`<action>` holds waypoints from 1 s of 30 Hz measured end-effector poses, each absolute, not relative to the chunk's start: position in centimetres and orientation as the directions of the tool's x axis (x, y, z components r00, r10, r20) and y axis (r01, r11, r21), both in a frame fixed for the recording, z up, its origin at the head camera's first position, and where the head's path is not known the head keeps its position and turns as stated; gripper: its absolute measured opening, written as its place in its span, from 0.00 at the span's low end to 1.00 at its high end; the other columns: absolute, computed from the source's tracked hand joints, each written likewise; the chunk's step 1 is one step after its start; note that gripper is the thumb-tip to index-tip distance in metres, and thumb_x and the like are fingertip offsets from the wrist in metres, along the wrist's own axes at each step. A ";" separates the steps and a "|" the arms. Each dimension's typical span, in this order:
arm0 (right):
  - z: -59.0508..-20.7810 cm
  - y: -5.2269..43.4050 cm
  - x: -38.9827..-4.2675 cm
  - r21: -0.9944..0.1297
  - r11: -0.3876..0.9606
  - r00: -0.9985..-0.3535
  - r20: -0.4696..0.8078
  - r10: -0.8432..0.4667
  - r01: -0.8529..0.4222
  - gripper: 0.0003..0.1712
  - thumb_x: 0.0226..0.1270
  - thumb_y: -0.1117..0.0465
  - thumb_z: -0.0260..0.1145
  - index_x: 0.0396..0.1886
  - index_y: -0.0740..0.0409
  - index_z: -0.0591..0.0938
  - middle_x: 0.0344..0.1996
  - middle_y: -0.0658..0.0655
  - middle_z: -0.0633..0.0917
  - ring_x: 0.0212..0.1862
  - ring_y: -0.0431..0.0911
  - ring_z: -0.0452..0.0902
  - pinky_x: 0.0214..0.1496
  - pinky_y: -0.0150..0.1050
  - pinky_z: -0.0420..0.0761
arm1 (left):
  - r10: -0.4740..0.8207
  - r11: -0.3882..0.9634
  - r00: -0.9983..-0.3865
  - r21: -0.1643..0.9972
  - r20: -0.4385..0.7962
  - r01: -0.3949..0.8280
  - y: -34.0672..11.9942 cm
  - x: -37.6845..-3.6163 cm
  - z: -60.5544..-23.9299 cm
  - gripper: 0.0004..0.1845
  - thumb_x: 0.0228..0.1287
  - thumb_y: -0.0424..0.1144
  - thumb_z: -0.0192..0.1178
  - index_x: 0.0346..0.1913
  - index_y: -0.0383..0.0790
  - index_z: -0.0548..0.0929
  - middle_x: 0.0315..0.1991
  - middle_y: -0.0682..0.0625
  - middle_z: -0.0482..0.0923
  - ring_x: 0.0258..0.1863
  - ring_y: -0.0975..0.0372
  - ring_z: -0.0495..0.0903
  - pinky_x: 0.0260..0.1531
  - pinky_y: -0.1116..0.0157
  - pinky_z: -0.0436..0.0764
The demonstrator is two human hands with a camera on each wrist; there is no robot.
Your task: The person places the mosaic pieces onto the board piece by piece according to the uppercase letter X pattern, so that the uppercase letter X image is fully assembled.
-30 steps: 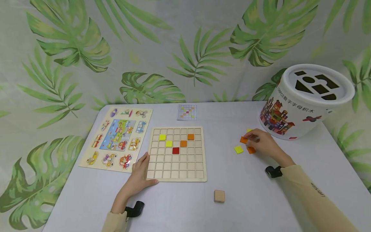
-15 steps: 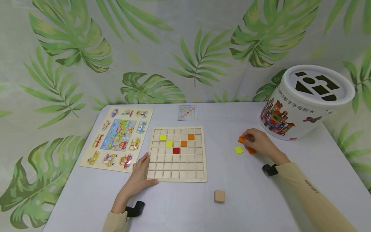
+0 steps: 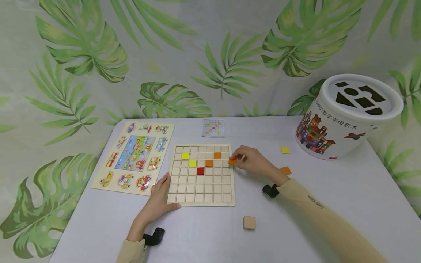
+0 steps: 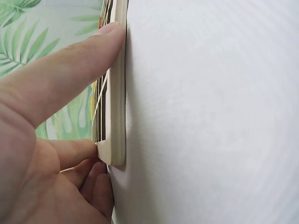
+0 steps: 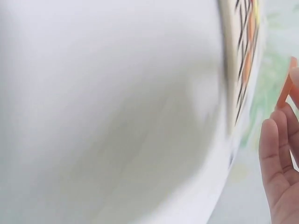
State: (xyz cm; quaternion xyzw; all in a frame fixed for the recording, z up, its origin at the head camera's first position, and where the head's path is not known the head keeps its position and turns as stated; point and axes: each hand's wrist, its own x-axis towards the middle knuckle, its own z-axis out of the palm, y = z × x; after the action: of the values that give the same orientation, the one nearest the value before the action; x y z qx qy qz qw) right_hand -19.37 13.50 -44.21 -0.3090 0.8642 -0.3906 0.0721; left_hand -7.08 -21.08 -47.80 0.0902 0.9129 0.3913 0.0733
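Observation:
A wooden grid board [image 3: 200, 188] lies flat, with yellow tiles [image 3: 185, 156], orange tiles [image 3: 209, 163] and one red tile [image 3: 200, 171] in its cells. My left hand [image 3: 159, 199] holds the board's near left corner, thumb along the front edge and fingers at the left side. In the left wrist view the thumb presses the board's rim [image 4: 117, 93]. Over the board's right edge, my right hand [image 3: 251, 160] pinches an orange tile [image 3: 232, 161] between thumb and fingers. The right wrist view shows this tile [image 5: 286, 84] edge-on, partly cut off.
A loose yellow tile [image 3: 285, 150] and an orange tile [image 3: 285, 170] lie right of the right hand. Nearer me sits a wooden block [image 3: 249, 223]. A pattern card [image 3: 213, 128] lies behind the board, a picture puzzle [image 3: 108, 179] left, a white bucket [image 3: 332, 128] back right.
My right hand has picked up an orange tile from the loose ones and carried it left to the board's edge. The forearm now covers where a loose yellow tile lay. The left hand stays put.

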 end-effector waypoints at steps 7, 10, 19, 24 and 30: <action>-44.5 7.1 -18.9 -0.710 0.444 -0.697 0.092 -0.711 -0.546 0.09 0.53 0.67 0.65 0.36 0.55 0.81 0.34 0.47 0.77 0.37 0.44 0.71 0.38 0.35 0.74 | 0.205 0.682 -0.974 0.728 -0.096 0.071 -20.9 -7.1 -47.9 0.55 0.42 0.40 0.71 0.69 0.32 0.46 0.70 0.43 0.39 0.64 0.50 0.41 0.56 0.48 0.52; -44.7 5.0 -18.7 -0.705 0.425 -0.659 0.079 -0.748 -0.568 0.09 0.54 0.68 0.63 0.36 0.54 0.81 0.35 0.47 0.77 0.37 0.42 0.71 0.39 0.32 0.72 | 0.201 0.688 -0.975 0.722 -0.096 0.070 -21.0 -7.1 -47.9 0.56 0.42 0.41 0.71 0.69 0.32 0.46 0.70 0.44 0.39 0.62 0.50 0.44 0.56 0.49 0.54; -45.2 1.2 -18.5 -0.673 0.422 -0.584 0.019 -0.811 -0.608 0.09 0.54 0.66 0.63 0.35 0.51 0.81 0.31 0.46 0.76 0.33 0.39 0.69 0.37 0.30 0.70 | 0.190 0.688 -0.975 0.724 -0.116 0.048 -21.0 -7.1 -47.7 0.56 0.42 0.43 0.72 0.70 0.35 0.46 0.71 0.47 0.38 0.56 0.53 0.48 0.52 0.51 0.59; -45.2 0.1 -18.3 -0.603 0.436 -0.549 0.004 -0.836 -0.668 0.09 0.52 0.66 0.65 0.34 0.52 0.81 0.30 0.47 0.76 0.32 0.39 0.67 0.36 0.29 0.68 | 0.188 0.686 -0.976 0.726 -0.112 0.049 -21.0 -7.1 -47.6 0.56 0.41 0.43 0.72 0.69 0.34 0.46 0.70 0.47 0.39 0.56 0.53 0.48 0.52 0.51 0.59; -44.8 0.0 -18.1 -0.591 0.431 -0.536 0.002 -0.844 -0.682 0.09 0.52 0.67 0.65 0.34 0.54 0.82 0.31 0.49 0.77 0.33 0.41 0.68 0.38 0.29 0.68 | 0.193 0.686 -0.977 0.725 -0.092 0.067 -21.1 -7.2 -47.8 0.56 0.41 0.43 0.72 0.69 0.33 0.47 0.70 0.45 0.40 0.56 0.52 0.48 0.52 0.50 0.58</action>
State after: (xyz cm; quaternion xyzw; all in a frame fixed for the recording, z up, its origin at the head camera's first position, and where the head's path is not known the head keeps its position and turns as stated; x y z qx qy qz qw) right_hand -18.09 -0.03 -44.82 -0.4582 0.8327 -0.2730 0.1488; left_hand -7.19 -21.05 -47.79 0.0711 0.9145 0.3899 0.0808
